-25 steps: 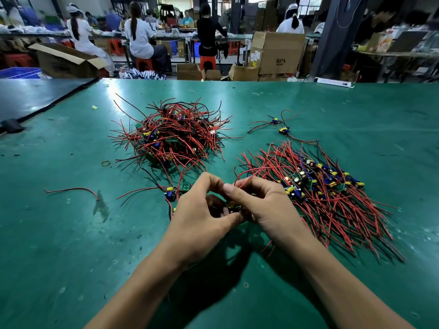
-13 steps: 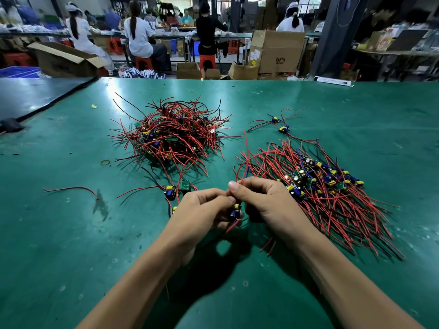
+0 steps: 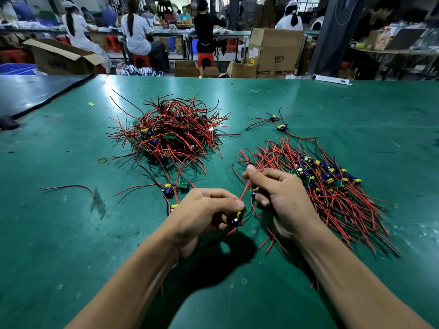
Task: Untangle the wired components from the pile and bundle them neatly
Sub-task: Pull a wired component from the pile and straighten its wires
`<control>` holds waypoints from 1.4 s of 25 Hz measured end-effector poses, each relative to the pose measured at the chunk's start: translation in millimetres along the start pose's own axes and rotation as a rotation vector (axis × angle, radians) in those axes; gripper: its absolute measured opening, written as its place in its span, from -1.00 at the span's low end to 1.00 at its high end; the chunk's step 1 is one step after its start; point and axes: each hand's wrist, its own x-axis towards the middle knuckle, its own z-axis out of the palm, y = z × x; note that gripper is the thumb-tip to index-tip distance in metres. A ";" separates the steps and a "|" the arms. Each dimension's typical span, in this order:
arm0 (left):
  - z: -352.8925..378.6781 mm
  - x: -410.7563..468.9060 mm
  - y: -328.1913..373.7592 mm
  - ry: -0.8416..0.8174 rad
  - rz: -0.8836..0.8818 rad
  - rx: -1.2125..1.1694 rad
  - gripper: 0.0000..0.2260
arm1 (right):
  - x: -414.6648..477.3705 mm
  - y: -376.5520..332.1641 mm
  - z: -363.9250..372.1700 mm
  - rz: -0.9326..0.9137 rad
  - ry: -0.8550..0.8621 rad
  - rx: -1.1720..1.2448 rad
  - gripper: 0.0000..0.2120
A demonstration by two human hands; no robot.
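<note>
You're pinching a wired component (image 3: 234, 219) in left hand (image 3: 202, 211), gripping red wire (image 3: 244, 192) in right hand (image 3: 283, 198); cardboard box (image 3: 59, 61) contents hidden.

The green bench (image 3: 332, 103) carries a tangled pile (image 3: 171, 134) of red and black wired parts. To the right of the pile lies a flatter heap (image 3: 332, 198) of the same parts. To the left of the pile lie a rubber band (image 3: 102, 160) and a single red wire (image 3: 69, 187). Just in front of the pile lie a few loose parts (image 3: 173, 187).
</note>
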 end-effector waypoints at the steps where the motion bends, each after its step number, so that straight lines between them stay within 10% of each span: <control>1: -0.7 -0.5 1.6 -0.021 0.014 0.021 -0.90 | 0.5 -0.2 1.1 -0.006 0.035 0.008 -0.77; 11: -10.0 0.3 6.5 -0.068 -0.026 0.135 -0.96 | 2.9 -2.6 11.3 0.139 0.186 0.352 -0.67; 15: -16.2 4.9 6.0 0.157 0.041 -0.197 -0.91 | 3.2 1.5 -2.7 -0.002 0.171 0.066 -0.57; 19: -25.5 8.1 12.4 0.294 0.110 -0.600 -0.79 | -14.6 20.1 8.0 -0.133 -0.247 -0.487 -0.82; 23: -19.8 7.3 9.5 0.318 0.057 -0.683 -0.78 | -24.2 26.1 21.2 -0.201 -0.280 -0.465 -0.64; 35: -12.0 1.6 -3.0 -0.087 0.177 -0.527 -0.64 | -11.6 -8.9 13.2 0.308 -0.322 0.666 -0.82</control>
